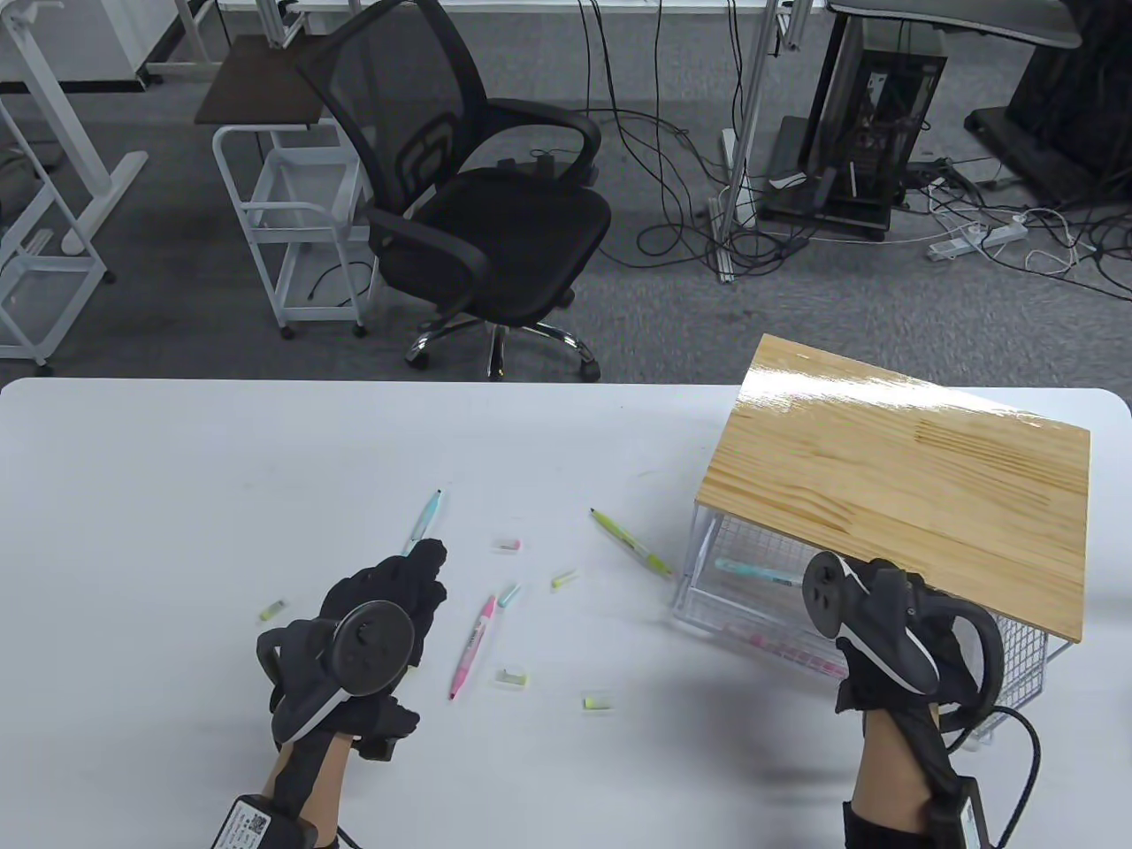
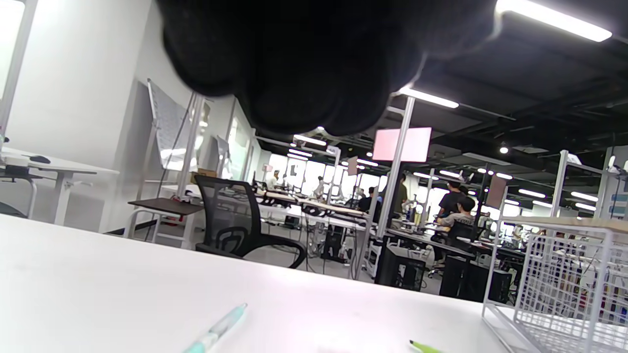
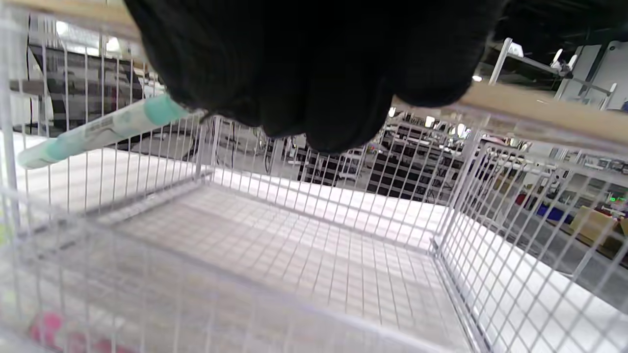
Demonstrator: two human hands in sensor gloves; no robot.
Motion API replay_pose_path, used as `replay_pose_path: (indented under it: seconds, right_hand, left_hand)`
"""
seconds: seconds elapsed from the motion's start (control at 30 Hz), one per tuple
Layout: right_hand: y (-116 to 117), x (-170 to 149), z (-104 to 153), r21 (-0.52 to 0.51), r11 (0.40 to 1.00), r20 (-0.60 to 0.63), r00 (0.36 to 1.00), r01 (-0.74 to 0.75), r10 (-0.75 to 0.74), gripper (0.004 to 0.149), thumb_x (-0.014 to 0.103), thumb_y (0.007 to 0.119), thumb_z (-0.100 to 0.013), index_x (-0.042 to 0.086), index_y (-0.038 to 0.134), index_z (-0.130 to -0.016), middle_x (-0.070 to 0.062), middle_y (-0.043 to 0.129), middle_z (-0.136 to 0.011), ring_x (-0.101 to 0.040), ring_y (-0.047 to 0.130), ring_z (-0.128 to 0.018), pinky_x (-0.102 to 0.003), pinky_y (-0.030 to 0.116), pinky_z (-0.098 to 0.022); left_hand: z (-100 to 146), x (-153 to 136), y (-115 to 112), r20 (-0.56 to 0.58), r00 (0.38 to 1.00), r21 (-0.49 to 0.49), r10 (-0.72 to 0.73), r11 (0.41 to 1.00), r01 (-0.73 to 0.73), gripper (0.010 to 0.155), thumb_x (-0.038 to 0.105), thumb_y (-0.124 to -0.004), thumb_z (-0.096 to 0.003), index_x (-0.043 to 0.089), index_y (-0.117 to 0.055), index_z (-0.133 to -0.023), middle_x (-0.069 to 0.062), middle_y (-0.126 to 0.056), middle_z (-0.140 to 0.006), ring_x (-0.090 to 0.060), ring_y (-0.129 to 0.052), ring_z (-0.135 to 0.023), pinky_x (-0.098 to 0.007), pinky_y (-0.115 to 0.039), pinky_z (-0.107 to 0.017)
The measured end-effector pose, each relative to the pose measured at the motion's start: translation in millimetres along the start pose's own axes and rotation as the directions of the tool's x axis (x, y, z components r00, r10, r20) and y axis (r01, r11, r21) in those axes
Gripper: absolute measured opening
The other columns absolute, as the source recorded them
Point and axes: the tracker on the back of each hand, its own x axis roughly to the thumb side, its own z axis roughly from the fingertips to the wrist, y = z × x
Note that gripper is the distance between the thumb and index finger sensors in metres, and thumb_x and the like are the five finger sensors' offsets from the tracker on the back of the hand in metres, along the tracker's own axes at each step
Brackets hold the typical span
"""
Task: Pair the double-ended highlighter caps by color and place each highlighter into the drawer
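We are watching the right hand (image 3: 314,68) pinching a teal highlighter (image 3: 98,130) at one end, its fingers curled round the barrel inside the open wire drawer (image 1: 707,610), with the marker sticking out toward the drawer's left side and not yet lying on the mesh floor. In the table view that same teal highlighter is showing through the clear drawer front, and a pink highlighter (image 1: 787,650) is already lying lower in the drawer, under the wooden top (image 1: 902,478) of the wire cabinet. So we are judging this as the drop-off step: one capped marker going in to join the one already stored. Over on the left, the left hand (image 1: 376,619) is hovering low over the white table (image 1: 177,486) with fingers curled; whether they are clasping anything, we cannot tell from either view. Just beyond its fingertips a light-blue highlighter (image 1: 423,523) is lying on the table, a pink highlighter (image 1: 473,646) is lying just to its right, and a green highlighter (image 1: 630,542) is resting nearer the drawer. Loose caps are scattered around: a pink cap (image 1: 506,545), a blue cap (image 1: 508,593), and green caps (image 1: 564,579). Next, we are expecting the right hand to need to let go cleanly, then back out without snagging the wire, while the left matches a cap to a marker.
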Motion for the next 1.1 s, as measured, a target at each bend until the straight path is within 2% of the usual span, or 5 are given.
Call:
replay_pose_path:
  seconds: [0.3, 0.57, 0.77, 0.93, 1.1]
  right_hand:
    - [18, 15, -10, 0.068, 0.997, 0.029, 0.998, -0.049, 0.047, 0.043, 0.041, 0.078, -0.052, 0.039, 0.087, -0.094, -0.002, 0.097, -0.091, -0.022, 0.104, -0.071, -0.044, 0.084, -0.059]
    - [34, 17, -19, 0.133, 0.989, 0.032, 0.997, -0.067, 0.064, 0.047, 0.043, 0.079, -0.051, 0.036, 0.087, -0.097, -0.002, 0.098, -0.094, -0.025, 0.105, -0.075, -0.05, 0.083, -0.062]
    - [17, 22, -11, 0.061, 0.998, 0.054, 0.998, -0.027, 0.024, 0.063, 0.041, 0.075, -0.056, 0.024, 0.067, -0.116, -0.011, 0.084, -0.111, -0.034, 0.095, -0.093, -0.054, 0.077, -0.069]
    - [-11, 34, 5, -0.036, 0.997, 0.16, 0.985, 0.065, -0.059, 0.057, 0.041, 0.074, -0.056, 0.028, 0.068, -0.111, -0.008, 0.082, -0.11, -0.031, 0.094, -0.091, -0.048, 0.08, -0.067]
    - [-43, 50, 32, -0.148, 0.966, 0.305, 0.939, 0.213, -0.161, 0.055, 0.042, 0.074, -0.056, 0.024, 0.07, -0.108, -0.007, 0.085, -0.104, -0.029, 0.095, -0.087, -0.047, 0.079, -0.067]
  left_hand:
    - [-1, -1, 0, -0.006, 1.0, -0.01, -0.004, 1.0, 0.004, 0.051, 0.044, -0.061, -0.0587, 0.035, -0.062, -0.109, 0.007, -0.088, -0.094, -0.017, -0.095, -0.073, -0.045, -0.079, -0.067]
    - [-2, -2, 0, -0.017, 1.0, -0.019, -0.001, 1.0, 0.0, 0.051, 0.044, -0.061, -0.0589, 0.035, -0.062, -0.109, 0.006, -0.088, -0.094, -0.017, -0.094, -0.074, -0.045, -0.079, -0.068]
    - [-2, -3, -1, -0.02, 1.0, -0.029, -0.009, 1.0, 0.008, 0.051, 0.044, -0.061, -0.0589, 0.035, -0.062, -0.109, 0.007, -0.087, -0.096, -0.018, -0.093, -0.079, -0.047, -0.077, -0.071]
    - [-2, -4, 0, -0.028, 1.0, -0.036, -0.008, 0.999, 0.007, 0.051, 0.044, -0.061, -0.0588, 0.036, -0.061, -0.109, 0.006, -0.086, -0.1, -0.02, -0.091, -0.087, -0.052, -0.073, -0.075]
    - [-3, -8, -1, -0.046, 0.999, -0.051, -0.015, 0.999, 0.013, 0.051, 0.045, -0.062, -0.0586, 0.036, -0.061, -0.109, 0.005, -0.084, -0.105, -0.021, -0.088, -0.094, -0.053, -0.07, -0.078]
